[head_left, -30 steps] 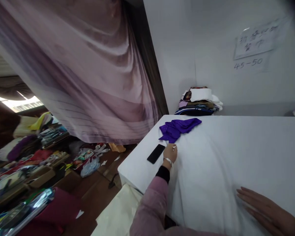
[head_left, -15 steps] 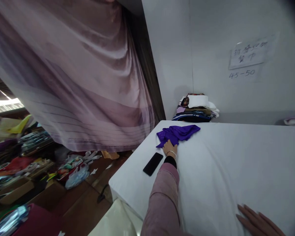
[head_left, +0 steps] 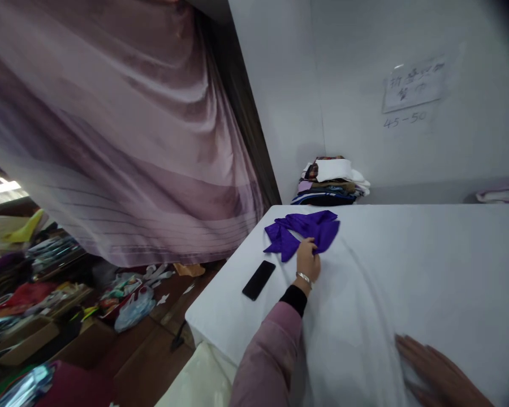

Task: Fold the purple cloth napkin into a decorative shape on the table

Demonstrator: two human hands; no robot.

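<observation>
A crumpled purple cloth (head_left: 318,223) lies near the far left corner of the white-covered table (head_left: 428,271). At its near edge, my left hand (head_left: 309,261) is closed on the fabric, thumb and fingers pinched together. The arm is in a pink sleeve with a black cuff, and a bracelet circles the wrist. To the left of that hand a black phone (head_left: 258,280) rests flat on the white cover. My right hand (head_left: 436,367) is at the lower right, fingers stretched out over the cover, holding nothing and slightly blurred.
Behind the table's far edge is a stack of folded clothes (head_left: 328,183). A paper sign (head_left: 413,85) hangs on the wall. On the left a large pink curtain (head_left: 152,141) hangs above a floor cluttered with boxes and bags, among them a pale plastic bag (head_left: 134,308).
My left hand has moved right along the purple cloth's near edge, and the cloth is spread differently, with a gap in its middle. My right hand has shifted slightly left and up in the view.
</observation>
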